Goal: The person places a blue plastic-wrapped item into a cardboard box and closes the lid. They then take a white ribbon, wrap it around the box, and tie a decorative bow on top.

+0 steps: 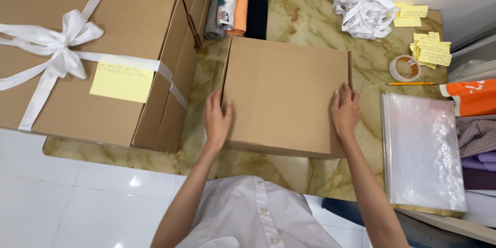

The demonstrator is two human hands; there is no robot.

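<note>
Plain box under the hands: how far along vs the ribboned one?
Done: ribboned box is closed, tied with a bow, yellow note on its lid. In hand: left hand and right hand press on the closed plain box. Left: it has no ribbon or note; loose ribbon and notes lie beyond.

Box: a plain brown cardboard box (284,93), closed, lid flat, no ribbon or note on it.
Shape: shallow and nearly square, seen from above, edges slightly skewed to the frame.
Place: flat on a marbled green-and-cream tabletop (310,15), near its front edge, directly before the person.
Contact: left hand (217,121) pressed against its left side near the front corner; right hand (345,113) flat on the lid at the right edge, fingers spread.
</note>
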